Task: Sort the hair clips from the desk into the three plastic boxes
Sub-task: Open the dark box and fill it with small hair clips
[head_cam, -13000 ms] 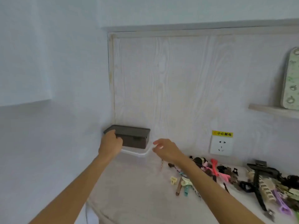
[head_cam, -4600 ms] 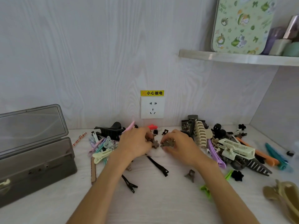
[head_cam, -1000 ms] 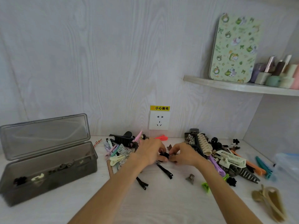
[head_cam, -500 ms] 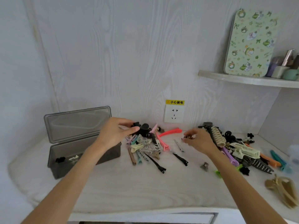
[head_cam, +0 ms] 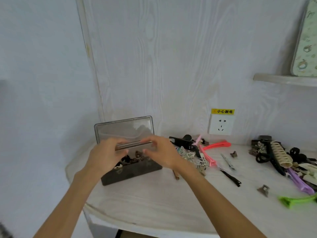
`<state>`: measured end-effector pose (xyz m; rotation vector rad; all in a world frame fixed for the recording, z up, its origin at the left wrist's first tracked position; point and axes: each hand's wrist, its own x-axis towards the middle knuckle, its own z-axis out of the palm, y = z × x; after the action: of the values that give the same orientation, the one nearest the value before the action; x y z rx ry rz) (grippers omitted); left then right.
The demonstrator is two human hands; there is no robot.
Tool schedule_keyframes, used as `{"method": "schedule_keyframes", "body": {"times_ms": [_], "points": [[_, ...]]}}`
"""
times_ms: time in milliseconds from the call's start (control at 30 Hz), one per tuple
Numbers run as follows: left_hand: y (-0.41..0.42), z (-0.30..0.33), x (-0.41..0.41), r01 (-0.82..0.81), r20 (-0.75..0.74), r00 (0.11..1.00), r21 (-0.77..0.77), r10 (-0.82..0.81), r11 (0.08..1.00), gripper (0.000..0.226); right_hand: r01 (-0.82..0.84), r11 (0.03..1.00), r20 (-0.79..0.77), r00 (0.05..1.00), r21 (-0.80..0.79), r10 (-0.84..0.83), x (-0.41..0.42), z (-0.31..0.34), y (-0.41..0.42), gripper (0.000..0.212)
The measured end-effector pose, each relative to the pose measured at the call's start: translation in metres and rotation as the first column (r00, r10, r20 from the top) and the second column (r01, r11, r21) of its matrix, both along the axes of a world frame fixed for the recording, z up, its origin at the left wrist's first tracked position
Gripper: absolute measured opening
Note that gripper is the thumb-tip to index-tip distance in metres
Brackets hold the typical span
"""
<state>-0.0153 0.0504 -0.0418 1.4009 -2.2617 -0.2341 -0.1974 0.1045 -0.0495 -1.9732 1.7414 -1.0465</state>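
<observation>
A smoky grey plastic box (head_cam: pixel 135 171) stands on the desk's left end with its lid (head_cam: pixel 123 129) raised against the wall. Several small dark and brown clips (head_cam: pixel 132 158) lie inside. My left hand (head_cam: pixel 106 155) and my right hand (head_cam: pixel 161 153) hover over the box's opening, fingers loosely bent and facing each other, with nothing visibly pinched. A small brown clip (head_cam: pixel 138 154) shows between the two thumbs, over the box. Loose hair clips are spread over the desk to the right, among them a pink clip (head_cam: pixel 217 145) and a beige claw clip (head_cam: pixel 279 153).
A wall socket (head_cam: pixel 221 125) with a yellow label sits behind the clips. A green clip (head_cam: pixel 298 200), a purple clip (head_cam: pixel 299 182), a black slide (head_cam: pixel 230 177) and a small brown claw (head_cam: pixel 263 189) lie at the right. A shelf (head_cam: pixel 284 80) juts out at upper right. The desk's rounded edge (head_cam: pixel 137 220) runs near me.
My view has swung left. Both hands moved left from the clip pile to above the grey box; the left hand's small black clip is no longer seen in its fingers.
</observation>
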Motion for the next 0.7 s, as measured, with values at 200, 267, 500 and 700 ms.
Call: {"method": "schedule_keyframes", "body": {"times_ms": [200,267,500,700], "points": [[0.027,0.006,-0.073,0.179,-0.167,0.966,-0.11,-0.196,0.978,0.025,0.285,0.949,0.049,0.959,-0.135,-0.28,-0.086,-0.016,0.045,0.017],[0.04,-0.002,-0.109,0.304,-0.2,0.928,-0.086,-0.316,0.949,0.024,0.438,0.886,0.023,0.898,-0.151,-0.439,-0.125,-0.025,0.062,0.02],[0.091,-0.046,-0.207,0.726,-0.094,0.685,0.01,-0.723,0.687,0.033,0.564,0.817,-0.399,0.781,0.121,-0.48,-0.222,-0.048,0.083,0.039],[0.104,-0.058,-0.235,0.766,0.035,0.643,-0.039,-0.765,0.641,0.034,0.449,0.864,-0.42,0.846,0.229,-0.328,-0.235,-0.025,0.113,0.02]]}}
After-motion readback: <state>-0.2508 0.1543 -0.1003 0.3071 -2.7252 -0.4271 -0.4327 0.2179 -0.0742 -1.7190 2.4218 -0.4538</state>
